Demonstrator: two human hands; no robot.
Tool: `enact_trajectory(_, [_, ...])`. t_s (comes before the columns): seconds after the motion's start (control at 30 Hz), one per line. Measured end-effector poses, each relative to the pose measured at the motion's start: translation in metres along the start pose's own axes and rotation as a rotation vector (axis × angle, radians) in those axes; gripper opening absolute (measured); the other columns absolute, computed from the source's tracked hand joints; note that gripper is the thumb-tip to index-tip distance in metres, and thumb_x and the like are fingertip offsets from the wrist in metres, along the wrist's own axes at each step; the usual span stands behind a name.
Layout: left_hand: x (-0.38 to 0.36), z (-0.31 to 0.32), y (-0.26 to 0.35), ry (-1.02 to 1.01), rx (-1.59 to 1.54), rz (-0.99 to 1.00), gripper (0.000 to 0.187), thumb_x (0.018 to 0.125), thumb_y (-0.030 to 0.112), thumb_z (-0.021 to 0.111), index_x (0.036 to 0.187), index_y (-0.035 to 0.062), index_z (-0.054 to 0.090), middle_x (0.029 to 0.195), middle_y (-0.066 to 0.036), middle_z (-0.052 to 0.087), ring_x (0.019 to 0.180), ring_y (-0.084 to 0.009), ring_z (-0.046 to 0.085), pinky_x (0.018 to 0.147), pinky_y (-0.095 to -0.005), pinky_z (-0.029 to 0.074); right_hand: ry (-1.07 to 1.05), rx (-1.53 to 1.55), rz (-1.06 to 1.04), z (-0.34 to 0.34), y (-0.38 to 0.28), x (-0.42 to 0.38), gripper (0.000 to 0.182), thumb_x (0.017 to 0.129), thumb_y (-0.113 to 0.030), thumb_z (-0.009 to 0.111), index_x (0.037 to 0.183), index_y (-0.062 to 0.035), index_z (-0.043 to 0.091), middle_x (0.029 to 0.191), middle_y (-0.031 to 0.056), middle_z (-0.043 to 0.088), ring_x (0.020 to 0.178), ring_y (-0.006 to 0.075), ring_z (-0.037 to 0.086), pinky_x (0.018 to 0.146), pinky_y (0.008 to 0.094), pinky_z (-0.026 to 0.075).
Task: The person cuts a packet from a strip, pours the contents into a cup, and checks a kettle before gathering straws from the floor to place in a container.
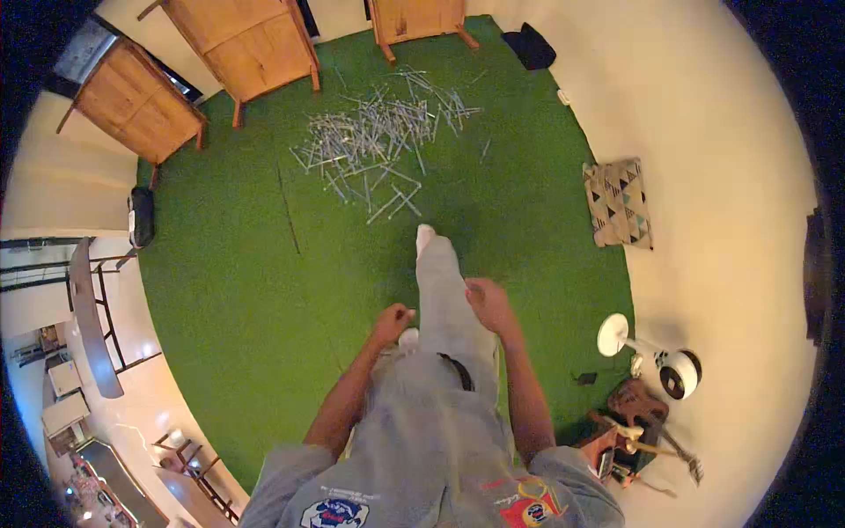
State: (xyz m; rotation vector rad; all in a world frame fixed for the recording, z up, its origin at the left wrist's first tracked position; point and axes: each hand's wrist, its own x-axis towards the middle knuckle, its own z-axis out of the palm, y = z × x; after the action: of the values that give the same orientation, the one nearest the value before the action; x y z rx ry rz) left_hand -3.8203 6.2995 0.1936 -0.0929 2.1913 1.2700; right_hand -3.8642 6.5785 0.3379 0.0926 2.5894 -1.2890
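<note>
My left hand (pixel 393 324) hangs beside my left thigh, its fingers curled in with nothing seen in them. My right hand (pixel 490 304) is beside my grey trouser leg (pixel 443 286); its fingers are loosely bent, slightly apart, and hold nothing that I can see. My leg is stretched forward, with a light-coloured foot (pixel 424 236) on the green carpet (pixel 238 290). Ahead of that foot lies a loose heap of thin silvery sticks or tubes (pixel 370 132), several crossing each other at its near edge. Both hands are well apart from the heap.
Wooden tables (pixel 251 53) line the far wall. A black bag (pixel 141 216) lies at the left carpet edge, a dark object (pixel 530 47) at the far right. Along the right wall are a patterned cushion (pixel 619 204), a white fan (pixel 680 374) and a guitar (pixel 637 403).
</note>
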Motion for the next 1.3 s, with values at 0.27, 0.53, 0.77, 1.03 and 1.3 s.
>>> enact_trajectory(0.27, [0.186, -0.054, -0.105, 0.149, -0.320, -0.106, 0.019, 0.094, 0.023, 0.065, 0.100, 0.0049, 0.063, 0.089, -0.005, 0.067, 0.083, -0.0158, 0.062, 0.077, -0.0314, 0.050, -0.598, -0.474, 0.306, 0.090, 0.233, 0.254, 0.029, 0.087, -0.024, 0.065, 0.106, -0.0012, 0.068, 0.104, 0.0230, 0.068, 0.098, 0.0397, 0.066, 0.086, 0.0453, 0.054])
enact_trajectory(0.53, [0.419, -0.068, -0.182, 0.041, -0.560, -0.148, 0.016, 0.092, 0.017, 0.065, 0.103, 0.0064, 0.062, 0.095, -0.010, 0.064, 0.087, -0.0208, 0.063, 0.077, -0.0340, 0.051, -0.386, -0.627, 0.127, 0.158, 0.374, 0.444, 0.039, 0.084, -0.016, 0.062, 0.122, -0.0036, 0.059, 0.116, 0.0251, 0.064, 0.108, 0.0434, 0.060, 0.091, 0.0501, 0.051])
enact_trajectory(0.77, [0.572, -0.036, -0.329, -0.083, 0.118, 0.045, 0.020, 0.088, 0.020, 0.066, 0.101, 0.0050, 0.061, 0.093, -0.017, 0.063, 0.088, -0.0335, 0.065, 0.079, -0.0423, 0.053, -0.052, -0.750, 0.096, 0.273, 0.492, 0.539, 0.055, 0.085, -0.012, 0.061, 0.137, -0.0050, 0.046, 0.148, 0.0229, 0.039, 0.129, 0.0459, 0.044, 0.102, 0.0509, 0.046])
enact_trajectory(1.03, [0.597, 0.012, -0.343, 0.027, -0.290, -0.103, 0.020, 0.094, 0.022, 0.065, 0.107, 0.0063, 0.062, 0.103, -0.009, 0.068, 0.092, -0.0230, 0.066, 0.078, -0.0363, 0.054, -0.044, -0.894, 0.004, 0.303, 0.576, 0.542, 0.043, 0.088, -0.011, 0.060, 0.130, -0.0050, 0.056, 0.130, 0.0203, 0.058, 0.118, 0.0389, 0.055, 0.100, 0.0505, 0.045])
enact_trajectory(1.3, [0.587, 0.031, -0.232, -0.153, -0.868, -0.224, 0.022, 0.101, 0.026, 0.057, 0.107, 0.0059, 0.064, 0.094, -0.006, 0.067, 0.078, -0.0146, 0.064, 0.071, -0.0315, 0.054, -0.479, 0.519, 0.267, 0.354, 0.376, 0.492, 0.021, 0.098, -0.015, 0.058, 0.113, -0.0017, 0.063, 0.085, 0.0084, 0.072, 0.073, 0.0202, 0.070, 0.062, 0.0317, 0.057])
